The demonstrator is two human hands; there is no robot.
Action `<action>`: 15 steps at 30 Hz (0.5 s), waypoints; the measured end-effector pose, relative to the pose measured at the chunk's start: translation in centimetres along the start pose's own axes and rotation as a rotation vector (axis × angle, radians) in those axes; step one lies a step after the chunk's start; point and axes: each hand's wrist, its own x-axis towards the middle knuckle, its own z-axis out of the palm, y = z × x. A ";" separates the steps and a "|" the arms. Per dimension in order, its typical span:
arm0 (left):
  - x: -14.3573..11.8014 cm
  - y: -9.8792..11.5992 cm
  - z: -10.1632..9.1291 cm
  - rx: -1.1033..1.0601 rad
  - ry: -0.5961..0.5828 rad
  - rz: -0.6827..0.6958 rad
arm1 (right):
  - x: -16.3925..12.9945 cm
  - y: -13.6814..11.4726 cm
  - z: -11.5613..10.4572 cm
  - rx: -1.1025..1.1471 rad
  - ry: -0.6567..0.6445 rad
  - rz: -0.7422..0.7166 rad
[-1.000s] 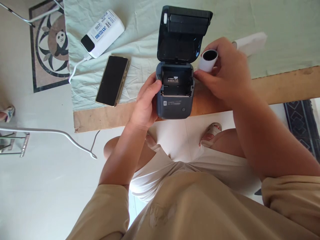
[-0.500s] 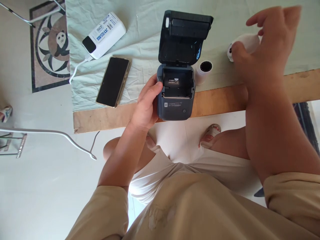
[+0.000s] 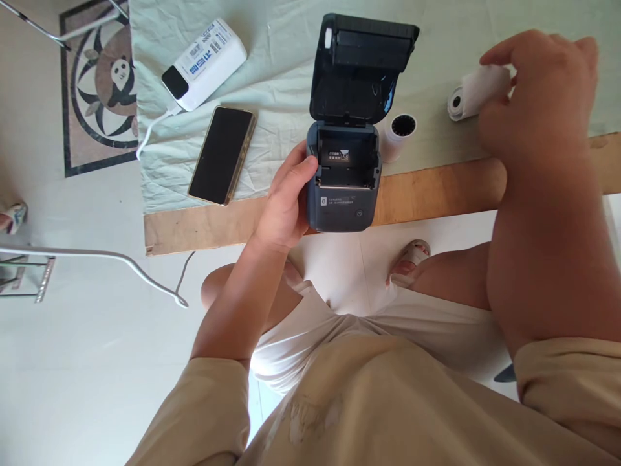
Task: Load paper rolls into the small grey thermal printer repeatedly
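Seated at the near edge of the counter (image 3: 436, 194), I am steadying a small dark label printer (image 3: 342, 191) with my left hand (image 3: 286, 204), the fingers wrapped against its left side and the thumb hooked over the rim of the open paper bay. The printer's lid (image 3: 361, 65) is standing tilted back on its hinge, and the bay below it is lying empty but for a printed sticker. The case looks like rigid plastic, light enough to slide on the cloth, so I am judging the flat side walls the safest hold and the hinged lid the part to leave alone. Just beside the printer's right wall a spent cardboard core (image 3: 398, 134) is standing on end. Farther right, my right hand (image 3: 538, 103) is closing loosely over a fresh paper roll (image 3: 473, 94) lying on its side on the pale green cloth (image 3: 281, 84); the fingertips are touching its far end, though a firm pinch cannot be confirmed. The roll looks light, smooth and easy to crush or unspool, so I would be taking it across its round body. To the left a black phone (image 3: 222, 155) is lying face up, and beyond it a white power bank (image 3: 204, 63) is trailing a cable.
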 end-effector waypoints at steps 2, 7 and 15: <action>0.0 -0.1 0.1 0.007 0.009 -0.002 | 0.1 0.3 0.3 -0.050 -0.031 0.000; 0.1 -0.2 0.2 0.036 0.046 0.003 | 0.0 0.4 0.5 -0.050 -0.030 0.038; 0.1 -0.4 0.1 -0.008 0.014 0.032 | -0.9 -1.3 1.0 0.672 0.050 0.021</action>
